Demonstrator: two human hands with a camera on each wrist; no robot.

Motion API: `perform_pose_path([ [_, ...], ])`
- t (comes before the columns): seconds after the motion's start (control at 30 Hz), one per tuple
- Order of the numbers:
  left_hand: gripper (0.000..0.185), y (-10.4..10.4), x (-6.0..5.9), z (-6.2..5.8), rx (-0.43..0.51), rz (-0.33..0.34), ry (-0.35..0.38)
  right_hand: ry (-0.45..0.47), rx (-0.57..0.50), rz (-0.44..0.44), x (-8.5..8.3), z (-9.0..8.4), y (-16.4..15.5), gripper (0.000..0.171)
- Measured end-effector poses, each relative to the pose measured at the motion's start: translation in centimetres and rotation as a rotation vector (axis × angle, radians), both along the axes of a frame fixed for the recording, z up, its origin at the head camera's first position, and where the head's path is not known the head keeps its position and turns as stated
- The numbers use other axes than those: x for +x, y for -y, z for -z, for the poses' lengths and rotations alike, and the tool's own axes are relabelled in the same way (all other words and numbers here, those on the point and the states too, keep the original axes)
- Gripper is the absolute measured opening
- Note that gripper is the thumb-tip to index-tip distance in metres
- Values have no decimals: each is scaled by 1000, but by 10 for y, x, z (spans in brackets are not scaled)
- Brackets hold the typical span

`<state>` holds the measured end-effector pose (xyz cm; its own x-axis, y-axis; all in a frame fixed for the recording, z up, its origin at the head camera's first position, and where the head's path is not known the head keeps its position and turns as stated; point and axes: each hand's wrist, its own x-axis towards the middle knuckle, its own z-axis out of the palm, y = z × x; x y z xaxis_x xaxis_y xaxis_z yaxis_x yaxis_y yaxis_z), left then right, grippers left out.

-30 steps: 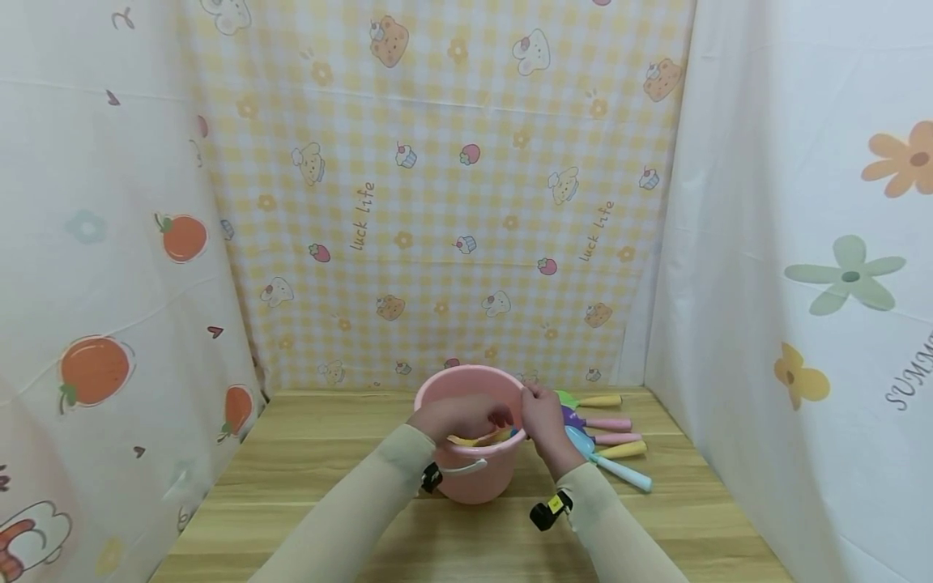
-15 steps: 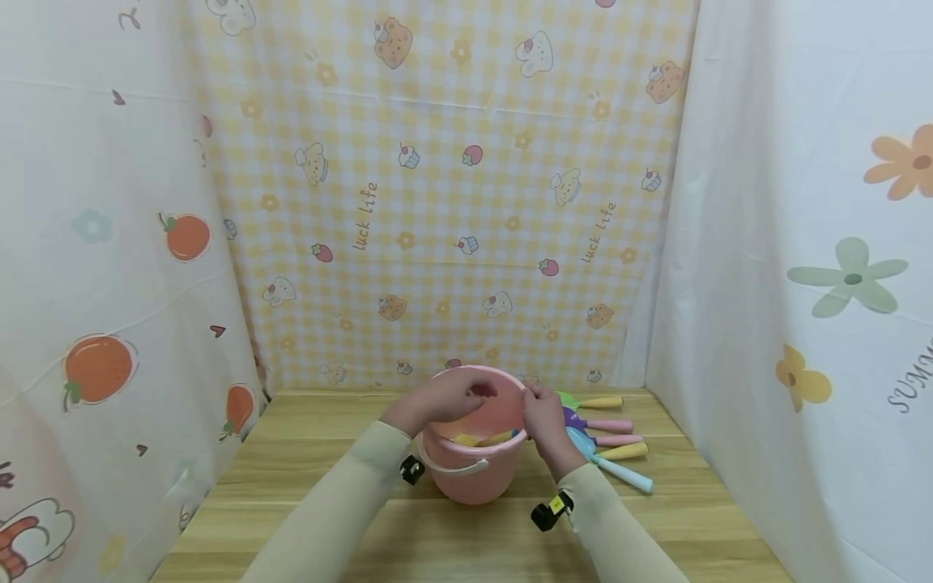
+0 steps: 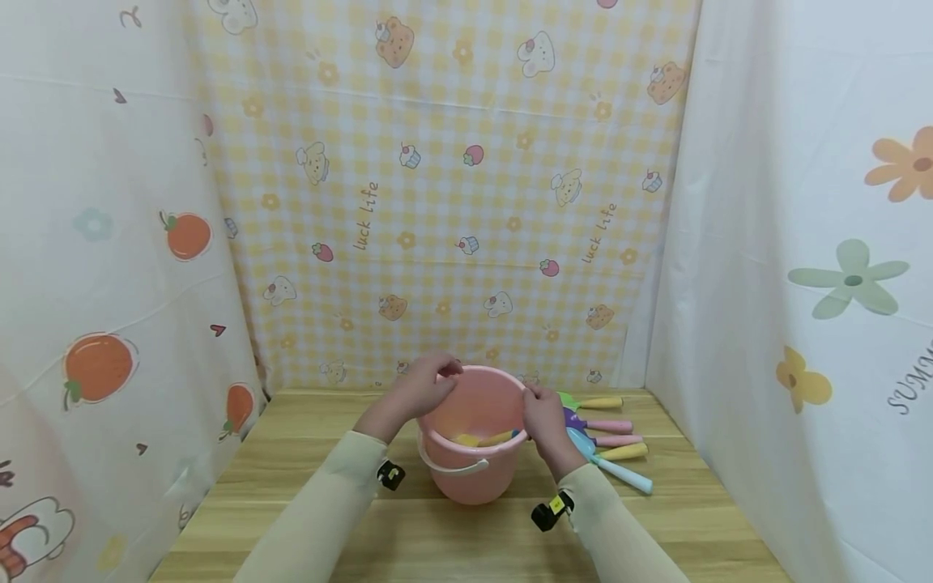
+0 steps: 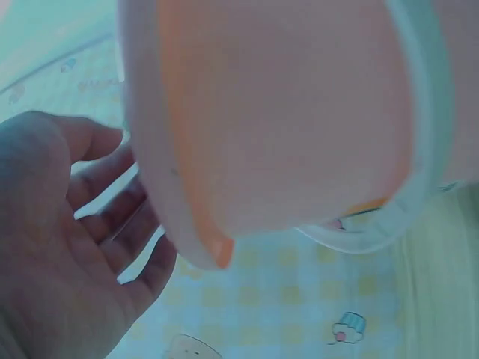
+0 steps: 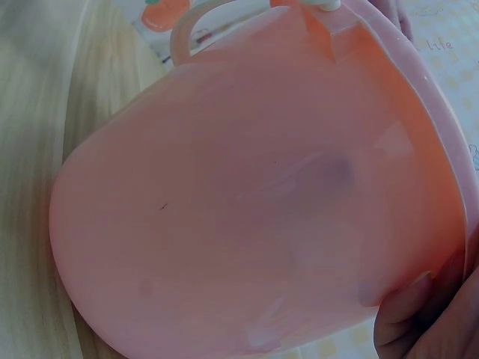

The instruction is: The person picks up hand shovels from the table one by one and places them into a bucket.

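Note:
A pink bucket [image 3: 474, 479] stands upright on the table, its white handle [image 3: 450, 470] hanging down the front. Yellow pieces [image 3: 499, 438] and a bit of blue show inside it; their kind cannot be told. My right hand [image 3: 546, 417] grips the right side of the rim. In the right wrist view, curled fingers [image 5: 408, 318] lie against the bucket's outer wall by the rim. At the left of the rim is my left hand [image 3: 419, 391], its fingers loosely bent and holding nothing. The left wrist view has its fingertips partly hidden behind the rim [image 4: 153, 142].
Right of the bucket lie several toy shovels with a green, a purple [image 3: 573, 417] and a light blue [image 3: 581, 440] head, their handles [image 3: 608, 424] pointing right. A printed curtain [image 3: 466, 202] closes off the wooden table's [image 3: 321, 453] back; white curtains hang at both sides.
My left hand has come up out of the bucket and moved left to its rim. My right hand has stayed on the rim, and the bucket stands where it was.

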<state>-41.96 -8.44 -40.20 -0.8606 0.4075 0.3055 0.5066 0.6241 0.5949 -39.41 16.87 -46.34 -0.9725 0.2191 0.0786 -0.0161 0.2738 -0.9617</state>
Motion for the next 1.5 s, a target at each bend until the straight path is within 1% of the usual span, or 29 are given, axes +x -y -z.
perform_pose_path([
  [0.1,24,5,0,7,61,-75,8,0,10,-1,0,1,0,45],
  [0.27,29,14,3,18,150,-246,36,5,13,5,-1,2,1,41],
  [0.33,33,17,4,22,167,-312,52,7,10,7,-1,2,1,39],
  [0.4,37,20,6,26,172,-358,73,7,10,10,-1,1,2,38],
  [0.47,42,21,7,29,160,-390,101,8,11,9,-2,1,2,37],
  [0.63,46,19,12,34,157,-415,179,2,3,8,-3,1,2,36],
  [0.77,49,12,13,38,226,-419,231,10,2,9,-2,3,2,38],
  [0.93,50,4,11,45,291,-405,239,13,2,9,-1,4,3,42],
  [1.07,48,2,11,49,331,-413,232,12,3,7,-1,4,4,41],
  [1.17,49,2,10,52,340,-427,229,13,-1,11,0,2,4,41],
  [1.27,50,1,9,54,346,-434,231,9,-3,12,2,-1,4,43],
  [1.5,48,-3,11,52,414,-438,240,16,1,4,0,2,1,49],
])
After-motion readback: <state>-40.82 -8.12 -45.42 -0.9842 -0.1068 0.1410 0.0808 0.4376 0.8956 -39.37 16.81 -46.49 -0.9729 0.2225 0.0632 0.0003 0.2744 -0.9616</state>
